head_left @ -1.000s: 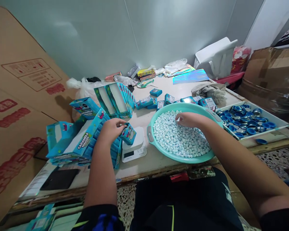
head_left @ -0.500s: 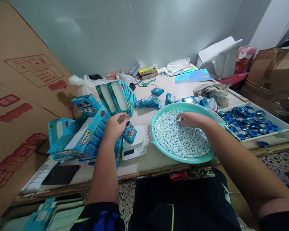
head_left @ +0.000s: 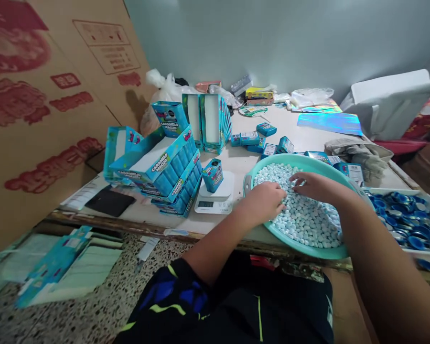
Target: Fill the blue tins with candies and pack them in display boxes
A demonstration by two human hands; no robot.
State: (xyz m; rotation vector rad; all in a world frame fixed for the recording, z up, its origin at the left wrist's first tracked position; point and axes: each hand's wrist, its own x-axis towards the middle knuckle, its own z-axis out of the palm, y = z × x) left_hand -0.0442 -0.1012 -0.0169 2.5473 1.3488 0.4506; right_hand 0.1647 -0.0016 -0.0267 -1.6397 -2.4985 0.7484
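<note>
A turquoise basin [head_left: 308,252] is filled with small pale blue and white candies [head_left: 301,224]. My left hand [head_left: 267,203] reaches over its near left side, fingers slightly apart and touching the candies. Facing it, my right hand [head_left: 315,186] hovers low over the candies with loosely curved fingers; a gap shows between them, and its palm is hidden. To the left, a small blue box [head_left: 212,176] stands upright on a white kitchen scale [head_left: 215,203], untouched by either hand. The scale's digits are too small to read.
Blue display cartons [head_left: 161,167] are stacked left of the scale, beside a tall cardboard box [head_left: 68,95]. Several small blue boxes [head_left: 267,129] lie behind the basin. A white tray [head_left: 426,200] of blue caps is at the right, near a grey cloth [head_left: 361,155].
My left hand has left the small box on the scale and moved right into the basin. My right hand stays over the candies. The view has turned left.
</note>
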